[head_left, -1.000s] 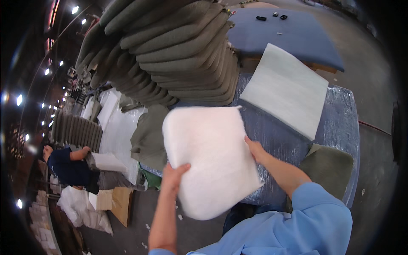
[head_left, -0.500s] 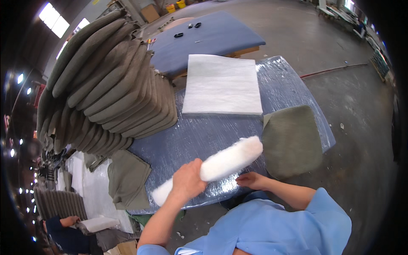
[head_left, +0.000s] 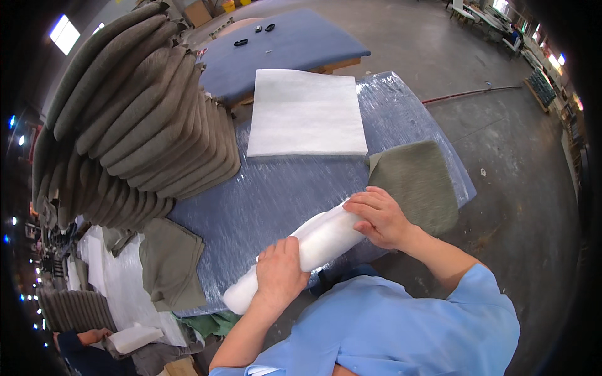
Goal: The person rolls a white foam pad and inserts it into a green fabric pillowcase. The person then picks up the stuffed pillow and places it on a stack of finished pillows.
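A white batting pad (head_left: 331,241), folded into a thick roll, lies slantwise near the front edge of the plastic-wrapped blue table (head_left: 219,216). My left hand (head_left: 281,271) grips it toward its lower left end, fingers over the top. At the upper right end my right hand (head_left: 382,218) holds it, fingers bent over the roll and thumb lower down. Just beyond that hand lies a flat grey-green fabric cover (head_left: 421,178), partly hidden by the hand. Farther back, a square white batting sheet (head_left: 306,113) rests flat on the table.
A tall stack of grey-brown cushions (head_left: 166,125) leans at the left. Folded grey-green covers (head_left: 172,263) lie in front of it. Behind stands another blue table (head_left: 295,41) with small black items. At the lower left, a co-worker's hand (head_left: 94,336) is beside another white pad (head_left: 135,338).
My right hand has come up from below the roll and taken hold of its upper right end. My left hand keeps its grip. The view has shifted slightly.
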A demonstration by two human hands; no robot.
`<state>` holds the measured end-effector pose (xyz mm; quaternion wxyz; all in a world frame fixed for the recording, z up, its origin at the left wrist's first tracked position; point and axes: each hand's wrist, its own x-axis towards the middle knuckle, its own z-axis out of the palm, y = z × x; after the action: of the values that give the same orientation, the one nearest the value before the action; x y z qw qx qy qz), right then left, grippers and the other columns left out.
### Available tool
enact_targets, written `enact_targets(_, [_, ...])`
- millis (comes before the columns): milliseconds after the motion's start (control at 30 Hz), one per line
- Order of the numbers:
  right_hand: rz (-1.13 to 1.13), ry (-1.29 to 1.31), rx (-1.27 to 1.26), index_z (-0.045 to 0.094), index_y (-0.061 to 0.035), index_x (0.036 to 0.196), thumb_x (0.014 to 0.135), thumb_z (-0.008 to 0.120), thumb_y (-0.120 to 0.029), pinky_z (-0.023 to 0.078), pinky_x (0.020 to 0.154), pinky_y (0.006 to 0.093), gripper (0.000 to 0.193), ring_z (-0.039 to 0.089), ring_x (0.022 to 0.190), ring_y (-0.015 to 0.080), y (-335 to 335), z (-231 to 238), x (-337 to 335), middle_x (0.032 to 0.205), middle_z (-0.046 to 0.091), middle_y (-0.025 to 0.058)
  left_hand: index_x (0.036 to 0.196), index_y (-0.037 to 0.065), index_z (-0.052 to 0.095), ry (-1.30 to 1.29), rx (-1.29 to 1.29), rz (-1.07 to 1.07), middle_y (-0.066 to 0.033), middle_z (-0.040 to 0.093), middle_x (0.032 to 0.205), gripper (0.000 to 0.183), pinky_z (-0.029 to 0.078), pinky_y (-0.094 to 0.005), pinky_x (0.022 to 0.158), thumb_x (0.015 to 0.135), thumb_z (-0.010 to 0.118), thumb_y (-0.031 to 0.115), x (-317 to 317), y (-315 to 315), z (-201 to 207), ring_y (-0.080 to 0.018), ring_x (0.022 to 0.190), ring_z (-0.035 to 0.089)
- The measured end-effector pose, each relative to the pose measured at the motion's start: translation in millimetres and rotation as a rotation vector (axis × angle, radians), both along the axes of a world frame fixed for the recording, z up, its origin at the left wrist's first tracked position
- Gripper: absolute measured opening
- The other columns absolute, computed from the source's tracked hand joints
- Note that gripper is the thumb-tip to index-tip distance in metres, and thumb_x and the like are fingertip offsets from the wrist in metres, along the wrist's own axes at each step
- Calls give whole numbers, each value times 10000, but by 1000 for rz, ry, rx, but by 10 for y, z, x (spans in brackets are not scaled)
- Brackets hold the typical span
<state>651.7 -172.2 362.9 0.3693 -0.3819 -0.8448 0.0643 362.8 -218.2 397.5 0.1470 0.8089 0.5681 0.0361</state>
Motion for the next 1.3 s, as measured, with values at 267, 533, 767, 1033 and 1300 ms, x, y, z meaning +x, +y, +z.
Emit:
enact_targets(267, [1,133,-47,732,-30,1056,1047,601,-411,528,874,445,403,691,920,337,52,-335,41,1001,729,128,1572,-1,443,34,119,244,-257,542,1517,791,237,-631,1236,1016,628,530,-635,-866,247,-476,1463,433])
enact_targets(533, [-11,179,-95,734,-37,1020,986,675,-375,520,882,442,344,692,916,322,151,-351,25,989,733,126,1551,-26,449,-28,68,244,-256,490,1564,858,202,-666,1228,1041,472,664,-711,-582,113,-483,1470,414])
enact_targets(767, [-184,643,-383,752,-33,1177,1056,604,-363,533,966,433,381,724,1034,332,662,-359,351,1112,763,148,1513,13,496,90,84,91,-171,592,1367,958,372,-530,1102,655,900,153,92,-159,24,-366,1245,567])
enact_targets(1033, [-1019,57,-1175,755,-1,1086,919,752,-570,584,850,440,594,762,946,329,1703,-2372,1156,998,782,178,1463,36,545,70,149,74,-173,635,1313,876,383,-511,1079,646,850,121,133,-170,7,-352,1189,611])
enact_targets(1300, [-1117,70,-970,692,-46,1171,953,698,-370,528,969,527,390,673,1169,444,1831,-2799,977,1224,725,208,1454,159,607,37,24,122,-107,612,1380,818,390,-543,1111,689,892,224,185,-417,-27,-320,1258,583])
